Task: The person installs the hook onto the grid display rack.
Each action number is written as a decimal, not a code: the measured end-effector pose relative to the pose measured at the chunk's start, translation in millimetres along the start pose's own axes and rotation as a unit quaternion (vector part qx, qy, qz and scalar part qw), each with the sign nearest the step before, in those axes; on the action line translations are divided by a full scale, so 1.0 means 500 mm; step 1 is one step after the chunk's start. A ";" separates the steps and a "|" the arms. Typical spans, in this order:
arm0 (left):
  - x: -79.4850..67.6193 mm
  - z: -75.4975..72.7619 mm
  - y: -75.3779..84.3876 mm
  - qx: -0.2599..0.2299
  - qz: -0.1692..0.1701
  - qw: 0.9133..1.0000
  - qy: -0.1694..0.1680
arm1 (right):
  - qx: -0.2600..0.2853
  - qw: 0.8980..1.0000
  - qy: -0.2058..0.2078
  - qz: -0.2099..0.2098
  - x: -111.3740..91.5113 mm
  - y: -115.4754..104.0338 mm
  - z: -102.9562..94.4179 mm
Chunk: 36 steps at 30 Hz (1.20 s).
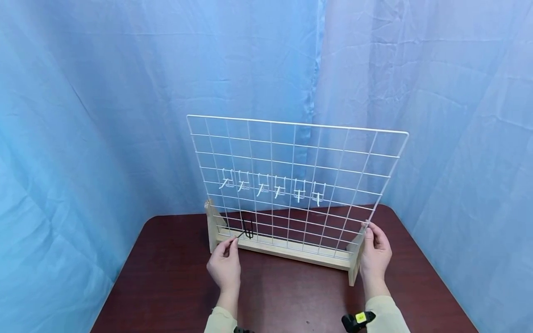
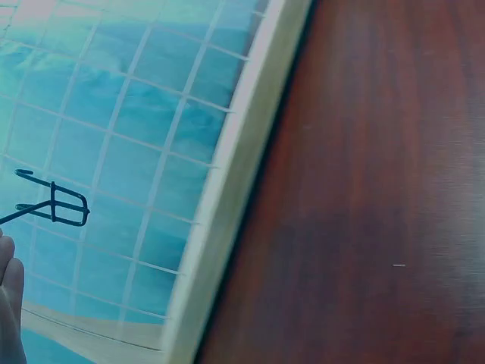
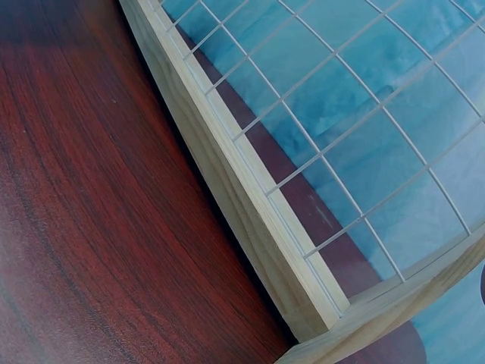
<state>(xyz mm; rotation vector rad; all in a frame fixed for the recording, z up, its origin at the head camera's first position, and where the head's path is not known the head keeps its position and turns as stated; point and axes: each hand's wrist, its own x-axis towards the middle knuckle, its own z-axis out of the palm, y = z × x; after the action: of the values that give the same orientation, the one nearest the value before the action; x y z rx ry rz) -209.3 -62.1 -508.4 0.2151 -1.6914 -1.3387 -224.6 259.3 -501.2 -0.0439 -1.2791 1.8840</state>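
Note:
My left hand [image 1: 225, 267] pinches the prong of a black wire hook [image 1: 248, 233] between thumb and fingertips, low at the left part of a white wire grid [image 1: 298, 124]. In the left wrist view the black hook [image 2: 70, 205] overlaps the grid, its two bent ends pointing left, with the left fingertips [image 2: 10, 277] at the edge. At the grid's lower right side, my right hand [image 1: 375, 253] grips the edge by the wooden end piece [image 1: 355, 259]. Several white hooks [image 1: 263, 188] hang in a row across the grid's middle.
The grid stands upright in a pale wooden base [image 1: 287, 252] with an end piece [image 1: 212, 226] on the left too. Under it is a dark red-brown table [image 1: 291, 300]. Blue curtains [image 1: 125, 115] hang behind and at both sides.

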 end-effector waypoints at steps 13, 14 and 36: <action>0.073 0.024 0.047 -0.023 0.048 0.998 0.025 | 0.017 1.000 0.004 -0.006 0.002 -0.001 0.003; 0.077 0.026 0.050 -0.024 0.048 0.998 0.025 | 0.017 1.000 0.004 -0.006 0.002 -0.001 0.003; 0.078 0.051 0.056 0.028 0.039 0.999 0.010 | 0.021 1.000 -0.008 -0.014 0.001 0.003 -0.002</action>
<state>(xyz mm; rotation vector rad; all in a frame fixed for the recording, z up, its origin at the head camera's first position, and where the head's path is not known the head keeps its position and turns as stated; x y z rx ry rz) -238.8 -58.7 -462.9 0.1925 -1.7053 -1.2292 -225.2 260.0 -502.6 0.0097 -1.2444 1.8902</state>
